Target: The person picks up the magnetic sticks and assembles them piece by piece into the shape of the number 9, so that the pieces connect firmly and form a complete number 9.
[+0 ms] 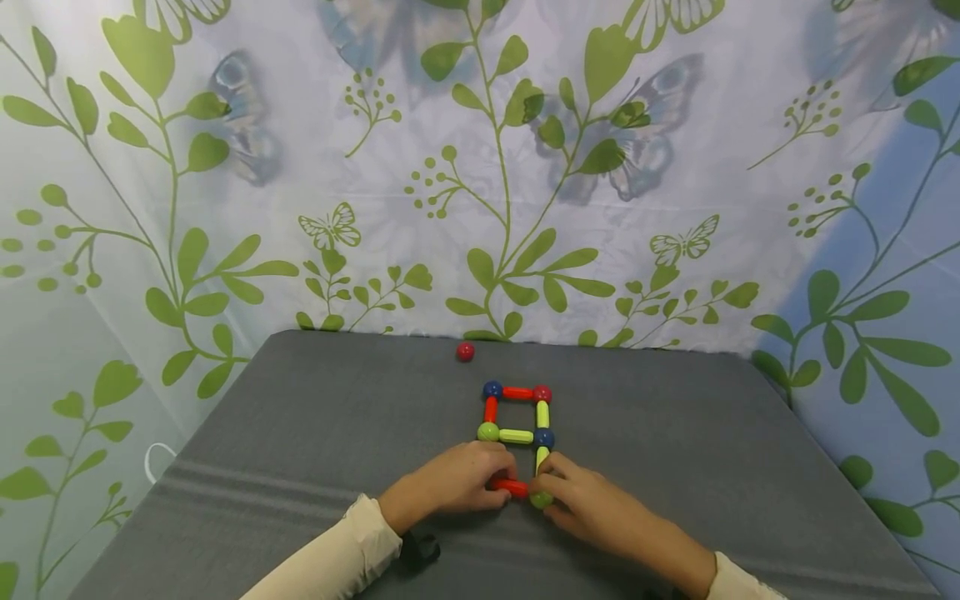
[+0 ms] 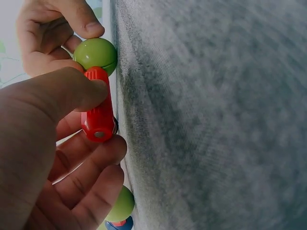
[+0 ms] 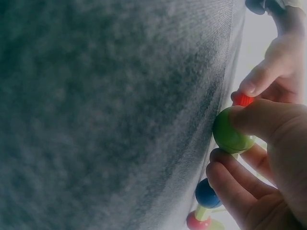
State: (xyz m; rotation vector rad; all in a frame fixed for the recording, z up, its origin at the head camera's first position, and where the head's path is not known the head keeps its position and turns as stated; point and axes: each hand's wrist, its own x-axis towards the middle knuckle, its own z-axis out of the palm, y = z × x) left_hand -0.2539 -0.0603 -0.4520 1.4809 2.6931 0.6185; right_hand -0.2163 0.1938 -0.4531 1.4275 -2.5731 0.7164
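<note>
My left hand (image 1: 468, 477) pinches a red rod (image 2: 100, 108) between thumb and fingers, low over the grey cloth. One end of this rod meets a green ball (image 3: 229, 132), which my right hand (image 1: 592, 502) grips with thumb and fingertips. From that ball a yellow-green rod (image 1: 542, 455) runs up to a blue ball (image 1: 543, 437). Beyond the hands lies a square of rods and balls: a yellow-green rod (image 1: 516, 436), another green ball (image 1: 488, 432), a red rod (image 1: 491, 409), a blue ball (image 1: 492, 389), a red rod (image 1: 517, 392) and a red ball (image 1: 542, 394).
A loose red ball (image 1: 465, 352) sits near the far edge of the grey-covered table (image 1: 337, 400). Behind the table hangs a curtain (image 1: 390, 167) with leaves and butterflies. A white loop (image 1: 153, 462) shows beside the left edge.
</note>
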